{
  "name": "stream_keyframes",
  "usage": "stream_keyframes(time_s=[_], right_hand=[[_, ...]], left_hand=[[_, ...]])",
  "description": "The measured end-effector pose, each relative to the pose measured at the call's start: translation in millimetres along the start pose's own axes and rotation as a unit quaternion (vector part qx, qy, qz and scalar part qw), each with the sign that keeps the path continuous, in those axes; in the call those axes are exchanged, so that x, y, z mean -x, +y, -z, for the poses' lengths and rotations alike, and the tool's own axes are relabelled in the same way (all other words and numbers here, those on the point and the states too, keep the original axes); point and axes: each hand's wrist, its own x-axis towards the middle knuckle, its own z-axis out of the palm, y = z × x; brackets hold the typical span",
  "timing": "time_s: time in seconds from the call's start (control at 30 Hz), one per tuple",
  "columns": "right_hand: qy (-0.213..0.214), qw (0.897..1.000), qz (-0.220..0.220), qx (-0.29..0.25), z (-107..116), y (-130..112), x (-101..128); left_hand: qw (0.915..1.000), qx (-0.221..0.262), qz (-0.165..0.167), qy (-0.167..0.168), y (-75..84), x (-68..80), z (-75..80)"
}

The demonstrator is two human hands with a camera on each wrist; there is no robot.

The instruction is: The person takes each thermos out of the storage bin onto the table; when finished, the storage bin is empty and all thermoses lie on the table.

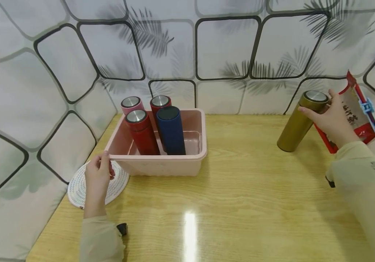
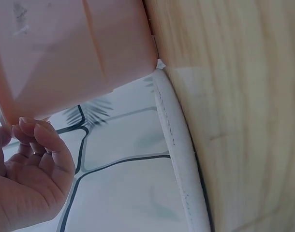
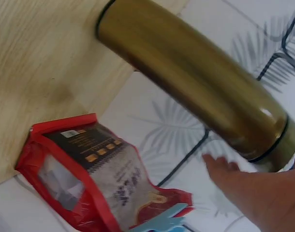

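Gold flask (image 1: 300,122): stands at the right of the wooden table (image 1: 239,203), leaning a little, well apart from the pink tub (image 1: 161,162).
Right hand (image 1: 332,118): fingers wrapped round the flask's top, just under its steel lid.
Left hand (image 1: 97,178): fingers curled over the tub's near left corner, above a white mat (image 1: 77,191).
Tub contents: two red flasks (image 1: 141,133), a pink one (image 1: 131,104) and a navy one (image 1: 171,131), all upright.
Red packet (image 1: 354,111): propped just behind the right hand.
Risk, slip: a high grip on smooth metal could let the flask swing or drop.
Risk, knock: the hand could tip the packet.
Risk, crowding: standing flasks could topple if bumped.
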Motion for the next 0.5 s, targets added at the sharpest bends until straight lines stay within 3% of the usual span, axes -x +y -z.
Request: stream_keyframes(time_s=[0.13,0.3,0.43,0.5], right_hand=[[0.049,0.998,0.034,0.002,-6.2,-25.4,7.3],[0.111,0.982,0.155,-0.006,-27.8,-81.5,22.2],[0.097,0.957,0.270,-0.035,-52.7,-125.4,35.1],[0.062,0.953,0.294,-0.049,-66.1,-142.5,39.3]], left_hand=[[1.0000,0.006,0.000,-0.001,-1.1,0.4,0.7],[1.0000,0.007,-0.002,-0.001,-4.0,1.0,2.6],[0.9999,0.005,-0.004,-0.010,-4.7,-0.2,2.7],[0.9998,0.004,-0.009,-0.017,-3.8,-1.3,2.3]])
